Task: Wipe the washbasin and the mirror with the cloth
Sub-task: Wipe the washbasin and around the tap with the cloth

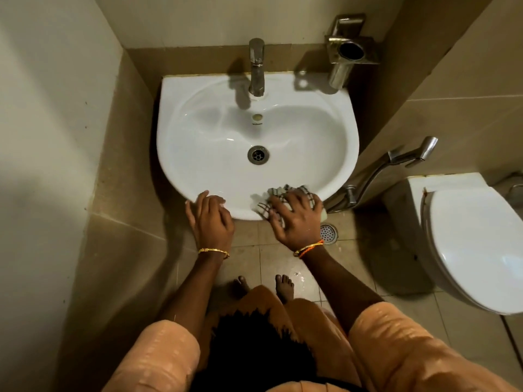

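1. Head view: the right hand (294,217), fingers spread, presses the checked cloth (285,193) flat on the washbasin (198,171) front rim, lower centre of frame.
2. Left hand (210,219), fingers together, rests empty on the rim beside it.
3. Best practice is likely firm, overlapping strokes along the rim, then into the bowl toward the drain (258,155); no mirror is in view.
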